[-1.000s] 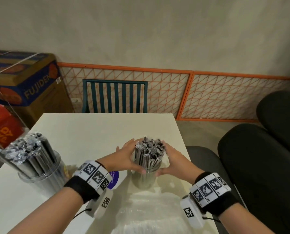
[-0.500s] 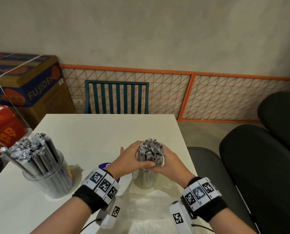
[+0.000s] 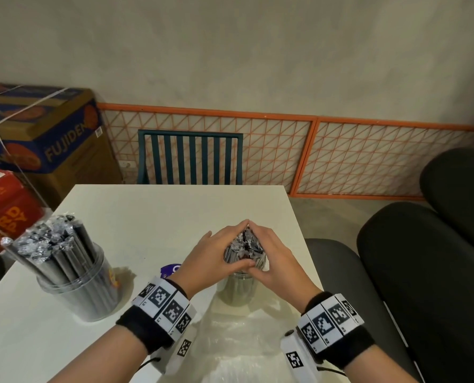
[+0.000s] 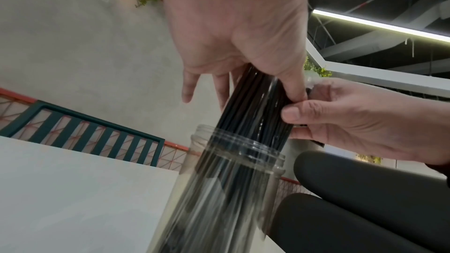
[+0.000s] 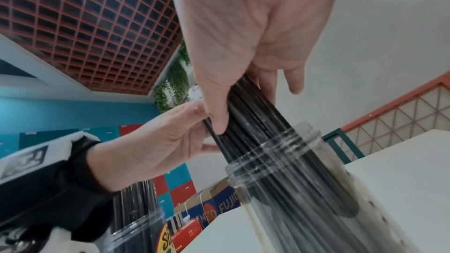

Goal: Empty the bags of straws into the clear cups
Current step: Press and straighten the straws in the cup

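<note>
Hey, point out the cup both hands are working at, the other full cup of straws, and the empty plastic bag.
Near cup (image 3: 240, 290), head view: glass wall.
Far cup (image 3: 92, 297), head view: side wall.
Plastic bag (image 3: 238, 341), head view: flat middle.

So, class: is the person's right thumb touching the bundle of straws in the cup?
Touching. The right wrist view shows the right hand with its thumb pressed against the straws above the cup rim.
</note>
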The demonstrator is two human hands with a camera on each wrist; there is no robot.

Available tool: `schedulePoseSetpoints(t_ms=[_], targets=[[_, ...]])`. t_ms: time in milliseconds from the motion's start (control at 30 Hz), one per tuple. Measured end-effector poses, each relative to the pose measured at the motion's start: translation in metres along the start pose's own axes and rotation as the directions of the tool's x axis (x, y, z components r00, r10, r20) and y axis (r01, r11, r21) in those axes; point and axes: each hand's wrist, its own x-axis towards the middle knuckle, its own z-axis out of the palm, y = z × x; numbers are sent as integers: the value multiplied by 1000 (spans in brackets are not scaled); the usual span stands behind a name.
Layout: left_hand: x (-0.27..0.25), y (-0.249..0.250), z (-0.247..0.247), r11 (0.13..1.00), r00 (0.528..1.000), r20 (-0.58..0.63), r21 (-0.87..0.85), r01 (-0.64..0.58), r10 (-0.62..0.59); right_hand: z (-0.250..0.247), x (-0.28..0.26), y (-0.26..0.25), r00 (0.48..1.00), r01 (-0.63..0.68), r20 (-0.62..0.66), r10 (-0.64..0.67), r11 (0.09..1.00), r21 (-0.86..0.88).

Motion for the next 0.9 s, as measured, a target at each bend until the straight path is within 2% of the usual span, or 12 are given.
schedulePoseSetpoints(t_ms=[67,133,233,333,467,600,667,800,900], targets=[[0,0,0,1000,1000,9,-5,1,-1,-2,0,0,1000,-6,9,6,1000,-15],[0,2,-3,993,1000,11,-112,25,-24,-4,-1,-1,1000,-30,10,30,1000,7],[-1,2,-5,933,996,6,-350,89,-93,-6,-3,0,989,-147,-8,150,977,152],[0,-6,-4,882,990,51,-450,140,-131,-1,-7,1,969,-241,4,247,944,225],[6,-6,2,859,986,125,-486,161,-113,17,-4,1,962,-260,-2,272,924,280],[17,-2,-1,885,982,92,-426,189,-166,19,7,4,950,-265,-95,296,930,254],[22,-2,-11,888,984,93,-425,178,-152,3,14,5,956,-274,-50,288,943,190],[29,-8,-27,902,966,223,-380,207,-128,-23,23,11,959,-274,95,268,960,61],[28,-10,-21,928,951,275,-300,221,-137,-17,19,14,951,-271,189,245,954,127]])
